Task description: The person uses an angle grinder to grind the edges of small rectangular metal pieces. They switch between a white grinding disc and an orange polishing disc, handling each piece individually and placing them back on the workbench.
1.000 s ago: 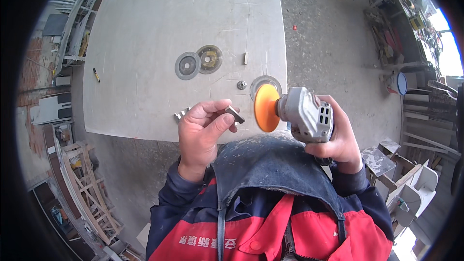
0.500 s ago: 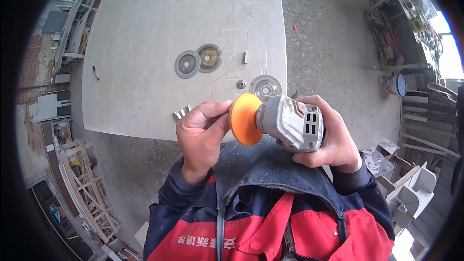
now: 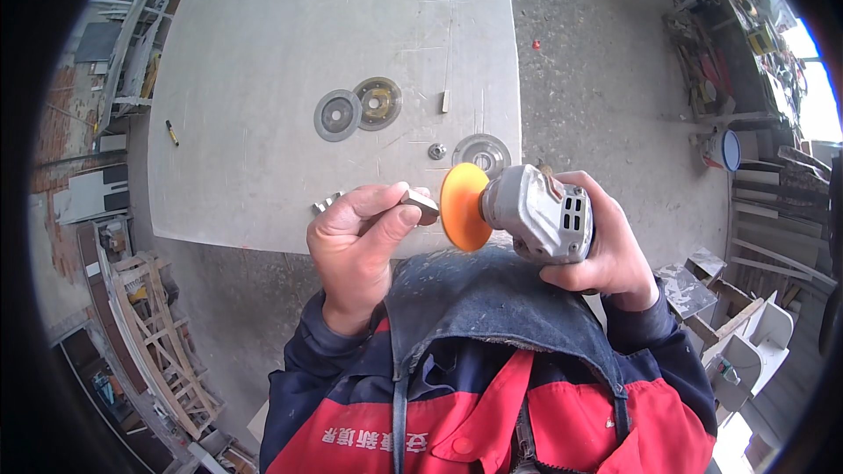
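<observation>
My right hand (image 3: 608,241) is wrapped round the grey metal head of an angle grinder (image 3: 536,215). An orange round pad (image 3: 464,209) is mounted on the grinder, its face toward my other hand. Between thumb and fingers, my left hand (image 3: 353,250) pinches a small flat greyish-brown block (image 3: 421,205), its tip just short of the pad. Beyond the grinder a clear-grey disc (image 3: 481,156) lies on the table, with a small metal flange nut (image 3: 436,151) beside it.
On the pale table (image 3: 263,26) lie two overlapping cutting discs, one grey (image 3: 338,115) and one yellowish (image 3: 378,104). A small strip (image 3: 445,102), a yellow-black marker (image 3: 172,132) and small light pieces (image 3: 328,203) are there too. A bucket (image 3: 722,152) stands off to the right.
The grinder and its pad have shifted slightly right, away from my left hand. The block in my left fingers has come into view, and a gap shows between it and the pad.
</observation>
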The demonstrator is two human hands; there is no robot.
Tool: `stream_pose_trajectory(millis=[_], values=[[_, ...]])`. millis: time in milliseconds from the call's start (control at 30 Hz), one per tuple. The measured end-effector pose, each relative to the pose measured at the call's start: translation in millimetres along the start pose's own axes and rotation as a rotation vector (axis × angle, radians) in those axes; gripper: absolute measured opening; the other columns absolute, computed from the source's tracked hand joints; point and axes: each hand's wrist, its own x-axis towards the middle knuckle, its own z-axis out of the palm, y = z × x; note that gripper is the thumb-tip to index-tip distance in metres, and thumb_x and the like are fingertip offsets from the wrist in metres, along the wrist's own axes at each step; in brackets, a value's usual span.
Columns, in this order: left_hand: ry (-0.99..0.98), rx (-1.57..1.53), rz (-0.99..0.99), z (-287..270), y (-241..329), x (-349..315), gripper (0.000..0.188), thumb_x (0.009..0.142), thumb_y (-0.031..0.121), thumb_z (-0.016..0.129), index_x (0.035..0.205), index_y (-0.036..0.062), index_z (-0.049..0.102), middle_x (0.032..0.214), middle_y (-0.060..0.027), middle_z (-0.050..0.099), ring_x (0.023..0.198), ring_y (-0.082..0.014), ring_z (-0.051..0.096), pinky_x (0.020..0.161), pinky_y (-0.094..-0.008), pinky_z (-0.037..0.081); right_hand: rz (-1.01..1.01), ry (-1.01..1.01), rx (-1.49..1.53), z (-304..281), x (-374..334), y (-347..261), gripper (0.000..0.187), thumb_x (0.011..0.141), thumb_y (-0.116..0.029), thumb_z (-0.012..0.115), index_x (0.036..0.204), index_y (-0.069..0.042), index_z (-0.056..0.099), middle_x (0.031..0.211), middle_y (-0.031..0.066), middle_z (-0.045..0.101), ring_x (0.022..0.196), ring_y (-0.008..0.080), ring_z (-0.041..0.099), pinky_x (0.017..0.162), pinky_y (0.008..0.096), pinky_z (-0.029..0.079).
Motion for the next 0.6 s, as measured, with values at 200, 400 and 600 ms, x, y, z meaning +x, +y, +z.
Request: stream_pose_trajectory(millis=[200,400,600], values=[[0.094,0.019,-0.114,-38.1,-2.4,8.9,0.019,0.096,0.001,0.073,0.115,0.0006,0.074,0.103,-0.0187,0.077,0.090,-0.0244,0.075,0.077,-0.0373,0.064,0.045,0.132,0.119,-4.9,-0.2,2.1,0.082,0.065,-0.012,0.088,0.137,0.004,0.054,0.119,0.0083,0.069,0.111,0.0162,0.067,0.102,0.0323,0.052],[0.216,0.717,-0.411,-156.0,-91.7,16.1,0.026,0.093,0.004,0.073,0.119,-0.0027,0.072,0.100,-0.0120,0.077,0.081,-0.0178,0.071,0.077,-0.0332,0.058,0.068,0.177,0.167,-15.1,-4.7,18.3,0.080,0.064,-0.010,0.085,0.136,0.002,0.053,0.118,0.0079,0.068,0.110,0.0165,0.067,0.101,0.0323,0.052],[0.116,1.297,-0.007,-125.0,-95.9,11.8,0.039,0.088,0.011,0.078,0.125,0.0018,0.071,0.105,-0.0125,0.066,0.095,-0.0281,0.069,0.084,-0.0382,0.057,0.069,0.197,0.140,-16.0,-11.9,23.1,0.081,0.064,-0.015,0.085,0.137,0.002,0.053,0.121,0.0073,0.067,0.114,0.0166,0.064,0.104,0.0324,0.050]])
